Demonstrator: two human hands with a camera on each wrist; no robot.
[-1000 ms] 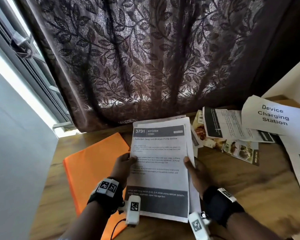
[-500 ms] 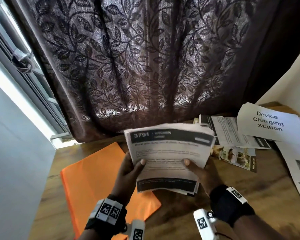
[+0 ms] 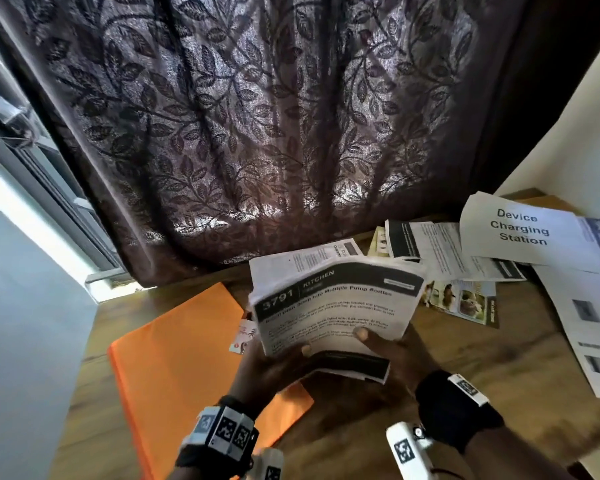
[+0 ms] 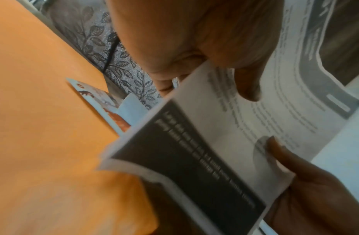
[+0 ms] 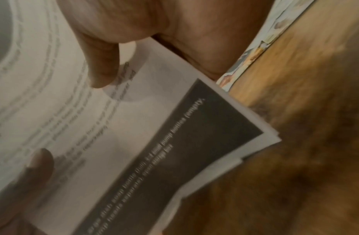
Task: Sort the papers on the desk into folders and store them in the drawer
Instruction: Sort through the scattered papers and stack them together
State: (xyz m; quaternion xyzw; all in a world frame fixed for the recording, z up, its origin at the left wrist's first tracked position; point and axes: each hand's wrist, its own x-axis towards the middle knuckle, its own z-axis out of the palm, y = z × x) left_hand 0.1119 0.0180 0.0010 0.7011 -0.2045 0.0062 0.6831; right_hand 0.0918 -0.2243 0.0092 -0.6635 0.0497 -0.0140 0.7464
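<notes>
A stack of printed papers (image 3: pixel 333 306) headed "3791 KITCHEN" hangs above the wooden desk (image 3: pixel 447 362), tilted and bowed. My left hand (image 3: pixel 278 362) grips its lower left edge, thumb on top (image 4: pixel 249 85). My right hand (image 3: pixel 392 351) holds the lower right side, thumb pressed on the page (image 5: pixel 102 70). An orange folder (image 3: pixel 174 362) lies flat on the desk to the left, partly under my left hand, and fills the left wrist view (image 4: pixel 43 127). A small colour card (image 3: pixel 245 337) lies by the folder's right edge.
Loose sheets are scattered at the right: a "Device Charging Station" page (image 3: pixel 520 230), printed pages (image 3: pixel 440 251) and a photo leaflet (image 3: pixel 465 299). A dark leaf-patterned curtain (image 3: pixel 257 133) hangs behind the desk. A pale wall (image 3: pixel 21 323) runs along the left.
The paper stack has been lifted off the desk and tilted, its top swinging left. Both hands have closed in toward its lower edge, thumbs near each other.
</notes>
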